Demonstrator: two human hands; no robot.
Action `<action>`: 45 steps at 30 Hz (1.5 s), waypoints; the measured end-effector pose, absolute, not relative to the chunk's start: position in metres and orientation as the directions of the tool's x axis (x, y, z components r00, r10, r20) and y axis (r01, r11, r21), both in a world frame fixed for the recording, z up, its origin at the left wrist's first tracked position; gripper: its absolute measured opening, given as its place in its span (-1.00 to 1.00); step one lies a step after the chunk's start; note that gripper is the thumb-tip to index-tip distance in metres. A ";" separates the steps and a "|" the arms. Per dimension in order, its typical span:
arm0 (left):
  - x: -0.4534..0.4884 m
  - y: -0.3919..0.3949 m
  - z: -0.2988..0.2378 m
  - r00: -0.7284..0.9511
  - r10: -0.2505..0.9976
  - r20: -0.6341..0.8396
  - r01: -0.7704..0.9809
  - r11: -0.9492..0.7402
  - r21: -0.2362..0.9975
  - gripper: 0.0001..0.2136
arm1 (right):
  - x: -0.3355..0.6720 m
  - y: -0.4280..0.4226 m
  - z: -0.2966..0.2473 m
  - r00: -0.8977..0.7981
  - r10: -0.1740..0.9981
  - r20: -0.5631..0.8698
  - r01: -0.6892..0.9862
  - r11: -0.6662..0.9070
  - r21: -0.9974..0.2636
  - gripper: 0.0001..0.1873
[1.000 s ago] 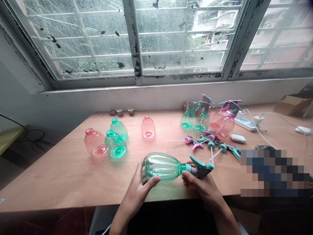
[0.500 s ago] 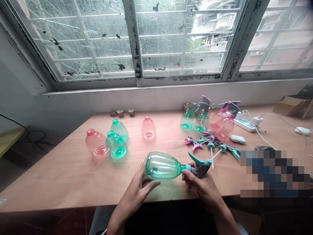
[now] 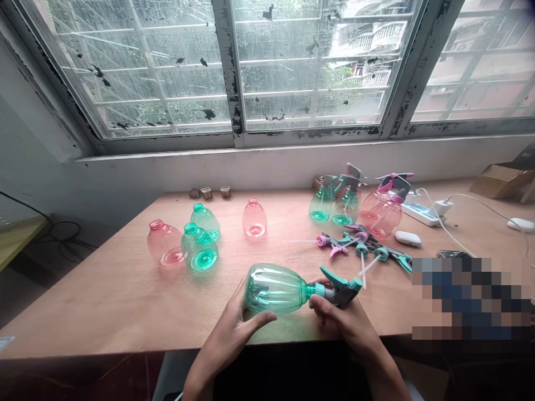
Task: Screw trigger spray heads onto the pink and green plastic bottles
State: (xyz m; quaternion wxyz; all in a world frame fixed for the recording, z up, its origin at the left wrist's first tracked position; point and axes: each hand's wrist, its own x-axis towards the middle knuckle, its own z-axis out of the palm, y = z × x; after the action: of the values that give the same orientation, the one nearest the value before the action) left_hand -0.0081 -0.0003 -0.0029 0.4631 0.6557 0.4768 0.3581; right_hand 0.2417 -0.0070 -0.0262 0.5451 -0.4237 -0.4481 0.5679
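Observation:
A clear green spray bottle (image 3: 276, 288) lies on its side above the near edge of the wooden table (image 3: 104, 301). My left hand (image 3: 236, 329) wraps round its base end. My right hand (image 3: 345, 320) is closed on the teal and grey trigger head (image 3: 340, 289) at the bottle's neck. Loose trigger heads (image 3: 361, 245) with white tubes lie just beyond my right hand.
Capless pink and green bottles (image 3: 184, 245) lie at the left, one pink bottle (image 3: 254, 218) stands mid-table. Several assembled spray bottles (image 3: 355, 203) stand at the back right by a power strip (image 3: 422, 211), a white case (image 3: 407, 238) and a mouse (image 3: 520, 224). A cardboard box (image 3: 501, 181) sits far right.
The bottle has tilted and shifted slightly in my hands, and the trigger head has turned a little at the neck. Both hands keep their hold.

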 end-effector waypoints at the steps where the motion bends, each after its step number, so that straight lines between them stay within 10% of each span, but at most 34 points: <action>1: -0.008 0.000 -0.005 0.286 0.957 0.040 0.290 -0.126 0.949 -0.23 | 0.242 -0.006 -0.028 -0.053 0.999 0.011 -0.251 -0.003 -0.968 -0.53; 45: -0.006 -0.003 -0.010 0.247 0.967 0.068 0.300 -0.143 0.943 -0.01 | 0.243 -0.008 -0.027 -0.051 0.996 0.076 -0.213 0.063 -0.975 -0.57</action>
State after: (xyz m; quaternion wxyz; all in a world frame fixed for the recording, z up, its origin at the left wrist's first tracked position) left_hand -0.0060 -0.0027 -0.0100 0.4410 0.6550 0.4836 0.3776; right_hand 0.2427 -0.0076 -0.0268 0.5526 -0.4114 -0.4756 0.5470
